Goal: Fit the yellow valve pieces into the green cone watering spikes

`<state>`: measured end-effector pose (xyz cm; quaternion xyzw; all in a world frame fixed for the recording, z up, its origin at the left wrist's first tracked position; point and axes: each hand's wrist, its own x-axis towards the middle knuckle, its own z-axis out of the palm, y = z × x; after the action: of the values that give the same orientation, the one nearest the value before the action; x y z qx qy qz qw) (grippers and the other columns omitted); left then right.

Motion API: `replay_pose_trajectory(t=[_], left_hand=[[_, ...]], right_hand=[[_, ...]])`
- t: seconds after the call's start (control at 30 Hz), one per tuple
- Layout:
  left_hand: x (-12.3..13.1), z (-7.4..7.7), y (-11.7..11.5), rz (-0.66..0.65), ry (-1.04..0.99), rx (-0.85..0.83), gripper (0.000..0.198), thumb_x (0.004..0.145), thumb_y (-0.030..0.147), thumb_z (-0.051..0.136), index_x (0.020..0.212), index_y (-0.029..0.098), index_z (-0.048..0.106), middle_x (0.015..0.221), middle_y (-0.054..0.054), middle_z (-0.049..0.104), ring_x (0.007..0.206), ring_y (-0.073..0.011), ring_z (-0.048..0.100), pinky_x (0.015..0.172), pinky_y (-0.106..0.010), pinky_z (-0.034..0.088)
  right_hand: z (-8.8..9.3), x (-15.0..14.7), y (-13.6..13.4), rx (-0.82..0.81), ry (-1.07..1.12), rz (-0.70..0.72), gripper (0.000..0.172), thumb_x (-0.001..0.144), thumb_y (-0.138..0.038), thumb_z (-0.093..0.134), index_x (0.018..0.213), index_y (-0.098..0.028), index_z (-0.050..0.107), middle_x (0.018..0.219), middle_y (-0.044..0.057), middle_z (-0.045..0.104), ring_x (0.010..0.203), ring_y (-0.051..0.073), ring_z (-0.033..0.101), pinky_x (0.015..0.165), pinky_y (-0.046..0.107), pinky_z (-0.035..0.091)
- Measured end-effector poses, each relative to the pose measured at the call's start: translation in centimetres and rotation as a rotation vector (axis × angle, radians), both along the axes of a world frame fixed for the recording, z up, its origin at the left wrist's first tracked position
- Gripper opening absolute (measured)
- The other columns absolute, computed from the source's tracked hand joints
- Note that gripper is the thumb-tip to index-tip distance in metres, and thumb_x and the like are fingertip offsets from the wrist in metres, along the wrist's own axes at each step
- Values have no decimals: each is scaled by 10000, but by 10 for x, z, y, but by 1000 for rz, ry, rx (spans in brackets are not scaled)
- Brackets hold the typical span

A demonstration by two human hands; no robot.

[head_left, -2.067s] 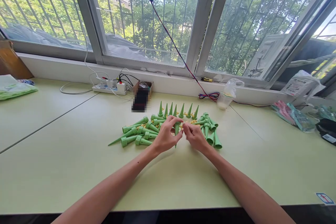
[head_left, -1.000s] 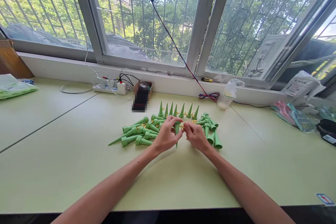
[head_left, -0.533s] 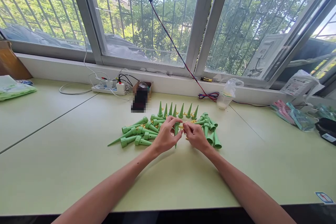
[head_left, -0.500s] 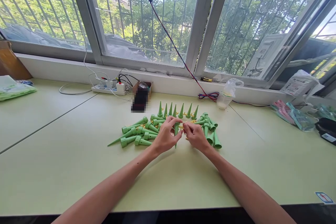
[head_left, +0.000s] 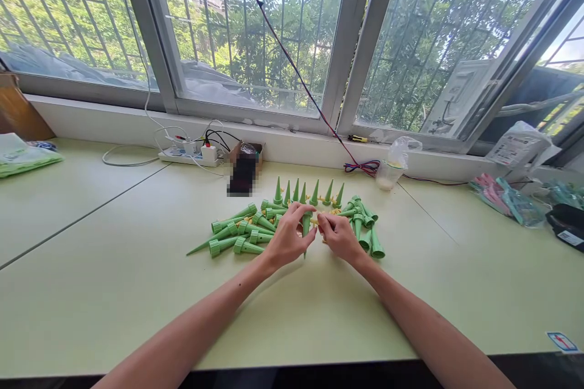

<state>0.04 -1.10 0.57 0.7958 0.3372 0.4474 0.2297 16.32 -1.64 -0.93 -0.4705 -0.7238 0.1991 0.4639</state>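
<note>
Beneath barred windows, a pale green bench is seen. Between thumb and fingers of the left hand, a green spike is held tip down; beside it, a yellow fitting is pinched by the right hand. Light, stiff, smooth plastic is suggested, best gripped at the broad upper end. Movement is hemmed by loose spikes and upright ones; more room is offered toward the near edge.

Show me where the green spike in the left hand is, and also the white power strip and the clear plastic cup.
Held green spike (head_left: 306, 226): head view, on its shaft.
White power strip (head_left: 190, 160): head view, on its casing.
Clear plastic cup (head_left: 387, 178): head view, on its side wall.
</note>
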Motion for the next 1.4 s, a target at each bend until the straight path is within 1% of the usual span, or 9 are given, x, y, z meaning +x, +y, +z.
replay_pose_trajectory(t=[0.2,0.37,0.57,0.7,0.8,0.87,0.93,1.13,1.4], left_hand=[[0,2,-1,5,1,-7,317,789,180,582,1103,216,556,1015,-40,526,731,-112,535,612,-225,519],[1,3,0,-11,-57,-57,280,806,286,602,1074,207,581,1029,-54,550,711,-113,547,608,-230,533],[1,5,4,-62,-293,-375,281,849,375,565,1043,171,572,795,-6,548,519,-79,544,448,-194,464],[2,6,9,-45,-510,-541,283,814,354,591,1011,154,560,788,5,506,510,-89,579,456,-232,511],[2,5,12,-21,-623,-597,277,790,308,610,1003,140,552,737,15,500,540,-108,594,467,-244,528],[2,4,14,-7,-649,-619,275,783,290,617,1003,138,552,722,18,511,532,-105,589,465,-242,528],[2,3,14,-5,-661,-626,273,786,288,617,1005,138,550,721,16,525,533,-106,593,467,-241,530],[2,1,15,-11,-662,-599,273,790,289,627,998,147,522,753,8,551,571,-126,639,503,-259,562],[5,-3,13,-26,-660,-582,295,790,317,633,990,159,485,797,8,544,625,-155,676,536,-293,591]], right_hand=[[1,0,0,-40,27,9,459,957,-445,389,575,-194,430,486,-26,443,448,104,404,469,234,330],[0,-1,1,-70,102,-6,497,947,-504,390,561,-196,436,466,-28,441,425,104,402,447,232,333],[-1,0,3,-54,140,-68,497,955,-516,376,587,-195,467,446,-44,389,407,102,376,443,228,315],[3,0,-1,57,111,-133,365,939,-429,448,665,-192,495,508,-45,413,452,102,385,467,227,323],[6,-2,-6,93,117,-74,177,896,-344,511,815,-187,530,623,-24,512,502,106,456,488,221,372],[7,-5,-9,96,110,-25,125,868,-294,526,938,-191,534,676,-19,540,514,108,481,485,219,395],[8,-6,-11,100,99,-7,168,855,-276,533,1003,-197,525,725,-9,563,513,105,496,477,218,410],[9,-7,-13,71,126,15,194,880,-319,526,1036,-203,522,831,32,606,518,107,534,472,232,454],[8,-7,-12,35,213,35,237,890,-394,547,1024,-199,538,832,33,634,493,102,549,467,233,474]])
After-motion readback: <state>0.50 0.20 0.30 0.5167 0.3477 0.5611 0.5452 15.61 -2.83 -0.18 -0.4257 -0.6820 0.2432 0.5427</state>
